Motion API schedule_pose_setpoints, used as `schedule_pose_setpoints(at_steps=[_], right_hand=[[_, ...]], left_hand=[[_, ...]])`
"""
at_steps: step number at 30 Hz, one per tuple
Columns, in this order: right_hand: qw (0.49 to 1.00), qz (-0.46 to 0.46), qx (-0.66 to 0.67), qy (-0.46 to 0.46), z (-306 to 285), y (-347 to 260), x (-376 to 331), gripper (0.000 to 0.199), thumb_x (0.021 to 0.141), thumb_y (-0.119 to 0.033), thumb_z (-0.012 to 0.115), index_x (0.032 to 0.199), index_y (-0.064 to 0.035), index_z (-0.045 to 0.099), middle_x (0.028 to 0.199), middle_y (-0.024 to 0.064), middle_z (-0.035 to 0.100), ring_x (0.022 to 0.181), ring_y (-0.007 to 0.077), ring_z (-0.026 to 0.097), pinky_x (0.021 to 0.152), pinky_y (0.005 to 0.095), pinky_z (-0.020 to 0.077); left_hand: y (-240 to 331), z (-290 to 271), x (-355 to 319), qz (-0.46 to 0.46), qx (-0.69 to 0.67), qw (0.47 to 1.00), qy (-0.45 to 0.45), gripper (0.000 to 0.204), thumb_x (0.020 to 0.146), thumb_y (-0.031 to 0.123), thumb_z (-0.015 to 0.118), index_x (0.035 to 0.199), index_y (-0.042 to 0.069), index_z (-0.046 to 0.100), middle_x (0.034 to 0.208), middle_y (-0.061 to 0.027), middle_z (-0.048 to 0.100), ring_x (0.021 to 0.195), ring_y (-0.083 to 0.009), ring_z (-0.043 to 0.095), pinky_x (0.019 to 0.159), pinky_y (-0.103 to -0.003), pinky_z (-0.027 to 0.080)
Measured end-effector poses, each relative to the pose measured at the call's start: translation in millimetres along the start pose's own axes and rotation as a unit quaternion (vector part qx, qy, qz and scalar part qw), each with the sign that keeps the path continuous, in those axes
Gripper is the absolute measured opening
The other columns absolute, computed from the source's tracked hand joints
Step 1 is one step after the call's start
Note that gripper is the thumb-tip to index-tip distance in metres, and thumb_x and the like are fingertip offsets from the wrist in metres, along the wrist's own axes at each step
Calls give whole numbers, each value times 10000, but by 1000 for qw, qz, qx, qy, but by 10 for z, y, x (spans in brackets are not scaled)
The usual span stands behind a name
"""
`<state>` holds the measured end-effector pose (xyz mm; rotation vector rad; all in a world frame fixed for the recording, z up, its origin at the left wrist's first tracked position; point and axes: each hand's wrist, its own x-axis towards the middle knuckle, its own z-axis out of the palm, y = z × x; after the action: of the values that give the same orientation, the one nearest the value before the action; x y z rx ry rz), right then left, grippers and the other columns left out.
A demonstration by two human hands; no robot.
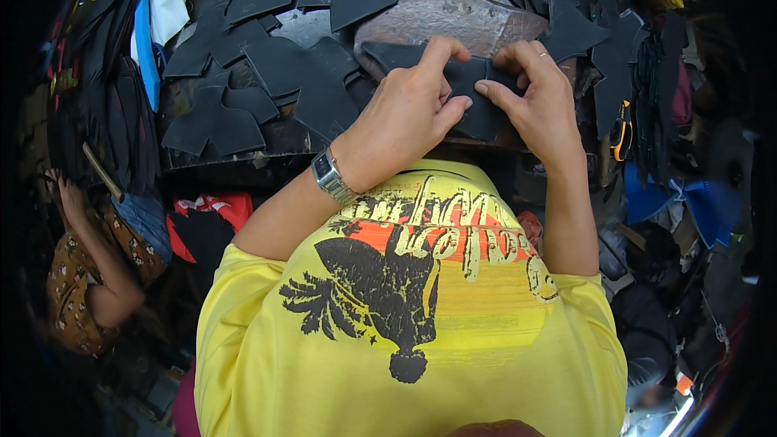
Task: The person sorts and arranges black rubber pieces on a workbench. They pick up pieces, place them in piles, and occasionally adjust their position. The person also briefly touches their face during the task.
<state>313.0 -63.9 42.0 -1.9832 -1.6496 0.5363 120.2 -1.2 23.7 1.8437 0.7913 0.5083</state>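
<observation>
A black cut-out sheet piece, leather-like, lies over the near edge of a worn brownish slab. My left hand bends over its left part, index finger curled and thumb pressed on the piece. On the other side my right hand grips its right part, the thumb on top and the fingers curled behind. A line like a seam or fold runs down the piece between my two thumbs. The fingertips underneath are hidden.
Many black cut-out pieces are spread over the bench around the slab. Black strips hang at the left beside a blue strip. An orange-handled cutter is at the right. Another person's arm shows at the left.
</observation>
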Motion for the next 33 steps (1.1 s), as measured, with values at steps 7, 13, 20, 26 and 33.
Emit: schedule_pose_setpoints(at_steps=[7, 13, 20, 26, 33], right_hand=[[996, -73, -8, 50, 113, -19, -134, 248, 813, -77, 766, 1044, -54, 678, 970, 106, 646, 939, 311, 638, 781, 416, 526], [988, -146, -52, 6, 90, -68, -319, 329, 803, -81, 773, 1126, -52, 720, 1100, 116, 646, 1025, 305, 620, 861, 392, 525], [986, -146, -79, -18, 57, -84, -443, 498, 775, -162, 835, 1240, -40, 704, 1196, 148, 611, 1110, 328, 584, 947, 405, 494], [991, -131, -31, 26, 155, -44, -506, 490, 773, -185, 832, 1232, -68, 704, 1188, 142, 619, 1113, 326, 579, 933, 415, 505], [989, -127, -67, 15, 125, -133, -471, 362, 859, -160, 760, 1206, -66, 715, 1173, 138, 619, 1087, 321, 585, 914, 408, 502]], left_hand=[[60, -167, -216, -65, -64, 994, -52, 476, 948, 66, 692, 1372, 57, 476, 823, -92, 695, 730, -115, 699, 652, -247, 551], [-18, -171, -220, -73, -144, 986, -47, 447, 982, 34, 623, 1397, 41, 460, 888, -67, 696, 784, -100, 697, 704, -240, 561], [-85, -145, -207, -65, -173, 982, -26, 437, 992, -6, 566, 1412, 45, 457, 958, -71, 697, 814, -100, 700, 732, -236, 559], [-68, -141, -221, -63, -133, 989, -19, 422, 988, -23, 553, 1398, 46, 479, 964, -97, 702, 779, -116, 712, 707, -238, 552], [-43, -199, -203, -56, -102, 992, -40, 436, 972, -29, 570, 1393, 46, 487, 943, -108, 708, 760, -115, 709, 679, -236, 547]])
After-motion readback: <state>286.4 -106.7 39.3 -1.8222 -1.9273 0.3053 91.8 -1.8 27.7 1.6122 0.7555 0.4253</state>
